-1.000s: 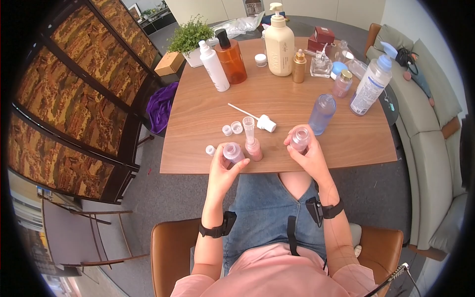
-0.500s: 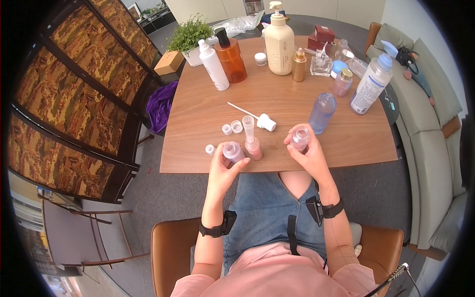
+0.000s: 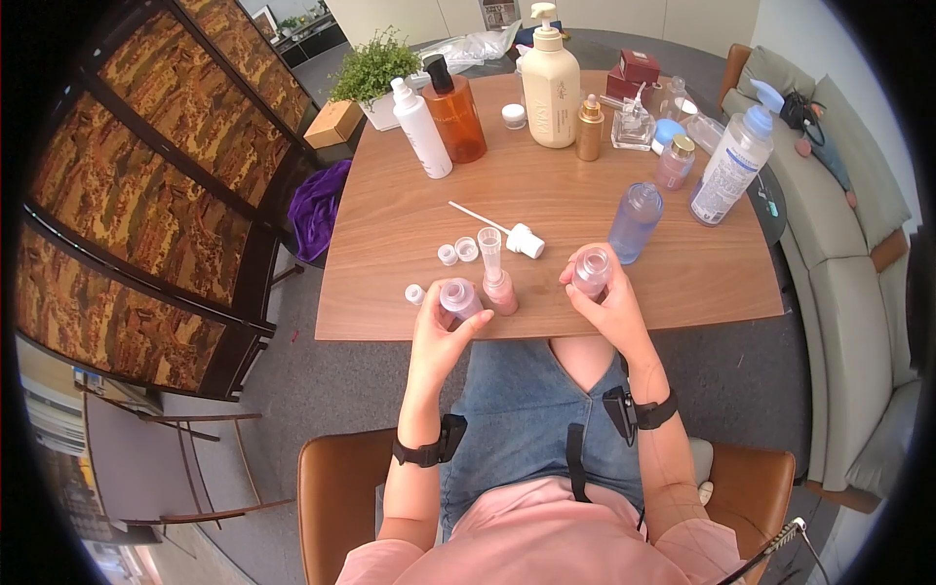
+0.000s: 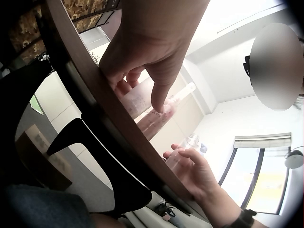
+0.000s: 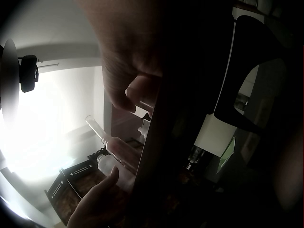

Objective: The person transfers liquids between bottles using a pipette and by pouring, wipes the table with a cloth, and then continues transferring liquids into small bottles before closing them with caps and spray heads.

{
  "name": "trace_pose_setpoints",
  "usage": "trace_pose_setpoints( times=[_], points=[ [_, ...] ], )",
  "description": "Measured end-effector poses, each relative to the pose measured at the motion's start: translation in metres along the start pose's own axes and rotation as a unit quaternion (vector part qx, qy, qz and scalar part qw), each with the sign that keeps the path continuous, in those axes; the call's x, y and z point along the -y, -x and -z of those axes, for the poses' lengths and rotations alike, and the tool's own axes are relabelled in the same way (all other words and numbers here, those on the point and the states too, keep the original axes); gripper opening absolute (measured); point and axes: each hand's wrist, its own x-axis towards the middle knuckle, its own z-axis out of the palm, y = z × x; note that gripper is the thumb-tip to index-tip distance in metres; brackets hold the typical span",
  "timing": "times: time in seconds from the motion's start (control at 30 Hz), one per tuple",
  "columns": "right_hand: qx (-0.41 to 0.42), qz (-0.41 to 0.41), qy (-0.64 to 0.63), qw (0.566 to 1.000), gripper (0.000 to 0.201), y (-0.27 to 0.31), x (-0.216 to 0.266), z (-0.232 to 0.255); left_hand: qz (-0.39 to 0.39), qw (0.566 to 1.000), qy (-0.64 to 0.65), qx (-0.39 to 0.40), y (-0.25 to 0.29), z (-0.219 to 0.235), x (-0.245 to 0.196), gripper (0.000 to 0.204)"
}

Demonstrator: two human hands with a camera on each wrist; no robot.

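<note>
Head view shows a pink bottle (image 3: 500,295) on the table (image 3: 390,234), between the two hands. It stands straight up, so its long way goes up and down. A clear funnel (image 3: 489,252) sits on its top, pointing up too.

The left hand (image 3: 441,333) is much nearer. Its fingers are bent round a pale purple bottle (image 3: 458,299), spread only as wide as that bottle. The pink bottle is just to the right of this hand, close by the thumb tip. I cannot tell if the thumb touches it.

The right hand (image 3: 614,306) is farther off, with a gap of table between. Its fingers are bent round a small see-through bottle (image 3: 591,274), spread only as wide as that one. From there, the pink bottle lies to the left. Both held bottles have their mouths up, with no caps. A blue bottle (image 3: 635,229) stands just past the right hand.
</note>
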Motion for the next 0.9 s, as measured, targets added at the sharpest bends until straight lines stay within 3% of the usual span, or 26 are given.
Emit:
trace_pose_setpoints(
  times=[0.9],
  points=[
    [0.000,-0.012,0.000,1.000,0.029,0.0009,-0.0011,0.0009,0.016,1.000,0.003,-0.003,-0.0007,-0.0014,-0.0013,0.044]
  ],
)
